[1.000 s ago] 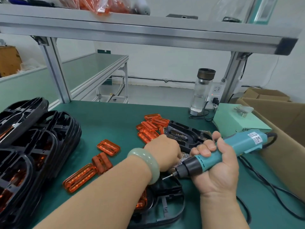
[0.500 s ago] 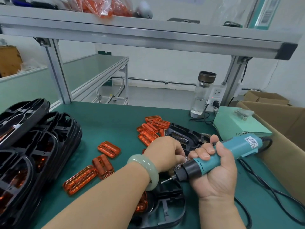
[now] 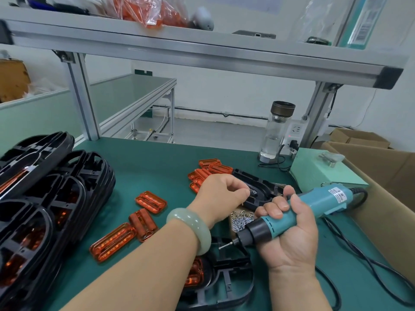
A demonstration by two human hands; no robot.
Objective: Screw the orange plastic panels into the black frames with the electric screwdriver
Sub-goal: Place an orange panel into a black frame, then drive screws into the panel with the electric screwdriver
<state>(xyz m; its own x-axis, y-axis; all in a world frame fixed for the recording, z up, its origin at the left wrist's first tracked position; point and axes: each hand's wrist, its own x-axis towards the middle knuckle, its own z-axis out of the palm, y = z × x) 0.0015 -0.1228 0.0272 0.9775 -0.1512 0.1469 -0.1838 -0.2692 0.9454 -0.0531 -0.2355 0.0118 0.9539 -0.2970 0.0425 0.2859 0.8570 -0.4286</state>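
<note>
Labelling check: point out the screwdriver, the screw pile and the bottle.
screwdriver (image 3: 318, 199), head view, teal rear body.
screw pile (image 3: 241, 218), head view, middle of the heap.
bottle (image 3: 276, 131), head view, glass wall.

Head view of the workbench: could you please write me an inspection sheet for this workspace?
Surface: green bench mat, showing between the parts.
Job's things: black frame under the hands with an orange panel seated; stacked black frames at left; loose orange panels; screw pile; electric screwdriver.
Clutter: glass bottle, mint-green box, cardboard box at right.
Hands: left hand pinches something small, seemingly a screw; right hand grips the screwdriver, bit pointing left.
Cables: black cord runs from the screwdriver over the mat's right side.
Surroundings: aluminium shelf overhead holding a bag of orange parts; second bench behind.
</note>
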